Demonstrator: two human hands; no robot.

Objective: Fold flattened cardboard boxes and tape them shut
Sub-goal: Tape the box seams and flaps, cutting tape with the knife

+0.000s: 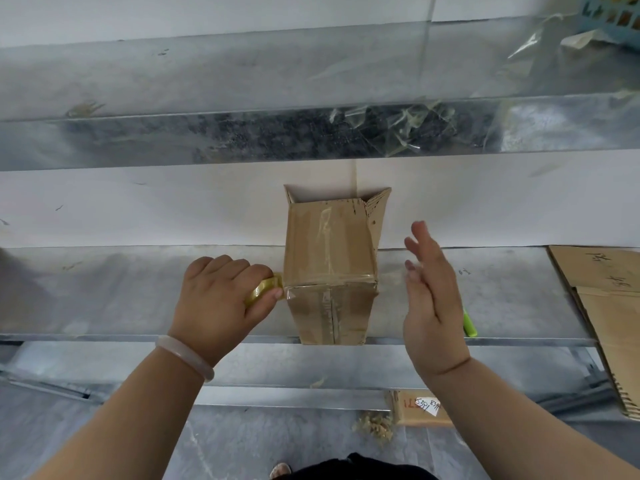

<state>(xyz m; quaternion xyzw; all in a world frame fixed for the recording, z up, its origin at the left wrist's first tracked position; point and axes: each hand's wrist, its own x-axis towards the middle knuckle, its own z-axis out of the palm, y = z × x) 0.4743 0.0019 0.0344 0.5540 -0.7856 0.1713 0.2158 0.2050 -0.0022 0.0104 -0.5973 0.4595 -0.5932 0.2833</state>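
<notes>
A small brown cardboard box (330, 265) stands on the metal workbench (121, 292), its near end taped along the seam and its far flaps spread apart. My left hand (221, 299) grips a yellowish roll of clear tape (265, 289) against the box's left edge, where a band of tape crosses the box. My right hand (429, 299) hovers to the right of the box with straight fingers, touching nothing.
Flattened cardboard (606, 306) lies at the right end of the bench. A green cutter (469, 323) sits by my right hand. A metal shelf (242, 98) with tape scraps runs above; a blue basket (613, 19) is at top right. Another carton (419, 408) is on the floor.
</notes>
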